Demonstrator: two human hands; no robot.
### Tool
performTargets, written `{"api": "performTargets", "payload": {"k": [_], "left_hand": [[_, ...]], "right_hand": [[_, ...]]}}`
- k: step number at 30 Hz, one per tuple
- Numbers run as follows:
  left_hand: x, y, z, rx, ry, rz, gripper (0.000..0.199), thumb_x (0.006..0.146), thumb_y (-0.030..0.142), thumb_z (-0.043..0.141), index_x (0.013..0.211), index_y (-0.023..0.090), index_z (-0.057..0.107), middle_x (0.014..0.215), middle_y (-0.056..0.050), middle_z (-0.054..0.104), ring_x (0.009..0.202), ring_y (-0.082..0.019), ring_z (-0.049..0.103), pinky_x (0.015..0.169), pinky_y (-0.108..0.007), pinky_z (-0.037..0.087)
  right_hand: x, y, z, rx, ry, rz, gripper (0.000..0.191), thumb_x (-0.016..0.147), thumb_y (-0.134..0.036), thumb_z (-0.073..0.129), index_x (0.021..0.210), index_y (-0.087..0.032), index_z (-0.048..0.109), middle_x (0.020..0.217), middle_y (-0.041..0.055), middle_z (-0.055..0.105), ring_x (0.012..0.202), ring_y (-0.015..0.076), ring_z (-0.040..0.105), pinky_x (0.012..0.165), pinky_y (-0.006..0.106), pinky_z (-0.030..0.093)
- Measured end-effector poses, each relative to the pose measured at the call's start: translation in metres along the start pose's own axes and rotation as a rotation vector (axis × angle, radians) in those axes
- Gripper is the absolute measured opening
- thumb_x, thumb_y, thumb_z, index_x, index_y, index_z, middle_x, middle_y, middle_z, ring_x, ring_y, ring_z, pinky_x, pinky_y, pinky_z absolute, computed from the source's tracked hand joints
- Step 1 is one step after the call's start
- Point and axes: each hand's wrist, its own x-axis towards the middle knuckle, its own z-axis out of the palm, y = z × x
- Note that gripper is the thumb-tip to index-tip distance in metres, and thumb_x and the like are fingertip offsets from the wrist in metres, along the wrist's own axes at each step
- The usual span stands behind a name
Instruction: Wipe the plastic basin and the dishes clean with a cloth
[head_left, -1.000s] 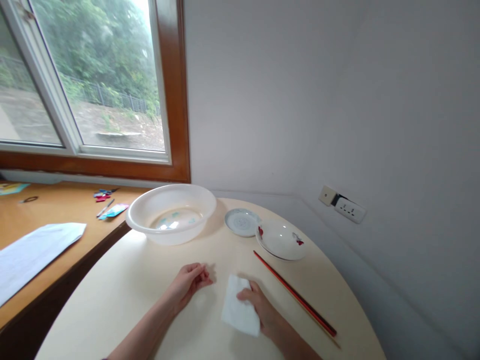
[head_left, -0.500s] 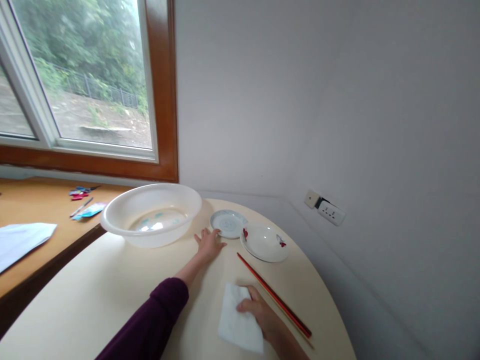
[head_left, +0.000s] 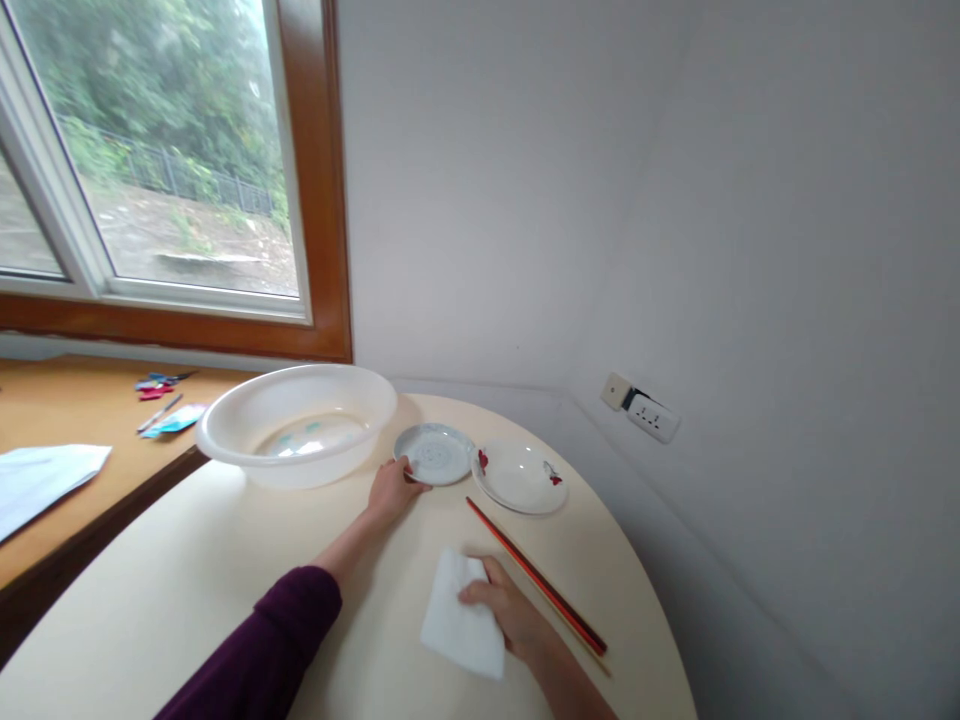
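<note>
My left hand [head_left: 394, 488] has its fingers and thumb closed on the near left rim of a small pale blue-white plate [head_left: 435, 455]. The plate is tilted slightly, its near side by my thumb. In my right hand [head_left: 501, 600] is a folded white cloth [head_left: 463, 615], pinched between thumb and fingers above the near part of the table. To the right of the small plate sits a white dish with red flower marks [head_left: 521, 478]. Red and dark chopsticks [head_left: 536, 575] lie slanting beside my right hand.
A large translucent plastic basin [head_left: 300, 470] stands at the back left of the round cream table [head_left: 187, 580]. On the adjoining wooden desk [head_left: 45, 400] are white paper [head_left: 45, 480], a blue packet [head_left: 174, 421] and a pen. Walls border the table's back and right.
My left hand has closed on the small plate's rim and drawn it left, away from the flowered dish. My right hand still holds the cloth; the view has shifted slightly.
</note>
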Motion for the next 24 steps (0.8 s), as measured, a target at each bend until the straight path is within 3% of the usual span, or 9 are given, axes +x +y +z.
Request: {"api": "performTargets", "payload": {"k": [9, 15, 21, 24], "left_hand": [[-0.051, -0.019, -0.038, -0.199, 0.044, -0.043, 0.033, 0.048, 0.027, 0.077, 0.061, 0.019, 0.048, 0.07, -0.001, 0.055, 0.067, -0.018, 0.053, 0.063, -0.026, 0.036], [-0.091, -0.036, -0.066, -0.111, -0.011, -0.009, 0.034, 0.047, 0.026, 0.077, 0.062, 0.018, 0.047, 0.071, -0.001, 0.054, 0.072, -0.019, 0.052, 0.065, -0.027, 0.036], [-0.128, -0.042, -0.089, -0.035, -0.104, 0.018, 0.036, 0.046, 0.029, 0.078, 0.063, 0.017, 0.048, 0.075, 0.0, 0.055, 0.077, -0.02, 0.051, 0.071, -0.029, 0.037], [-0.141, -0.04, -0.096, -0.046, -0.118, 0.044, 0.04, 0.043, 0.032, 0.079, 0.062, 0.018, 0.047, 0.078, -0.001, 0.056, 0.078, -0.02, 0.049, 0.075, -0.032, 0.036]], "right_hand": [[-0.001, -0.006, 0.002, 0.096, 0.14, -0.132, 0.029, 0.048, -0.025, 0.065, 0.073, -0.019, 0.052, 0.059, -0.0035, 0.058, 0.06, 0.0157, 0.057, 0.055, 0.025, 0.041], [0.01, -0.001, 0.006, 0.175, 0.253, -0.329, 0.028, 0.05, -0.03, 0.066, 0.072, -0.016, 0.057, 0.061, 0.0005, 0.062, 0.061, 0.0183, 0.06, 0.055, 0.026, 0.045], [0.023, 0.01, 0.006, -0.039, 0.391, -0.621, 0.034, 0.058, -0.041, 0.067, 0.078, -0.014, 0.062, 0.078, 0.0073, 0.068, 0.074, 0.0225, 0.061, 0.061, 0.029, 0.048], [0.022, 0.014, 0.009, -0.219, 0.382, -0.734, 0.033, 0.066, -0.043, 0.062, 0.083, -0.014, 0.063, 0.08, 0.0085, 0.068, 0.079, 0.0234, 0.061, 0.066, 0.029, 0.049]]}}
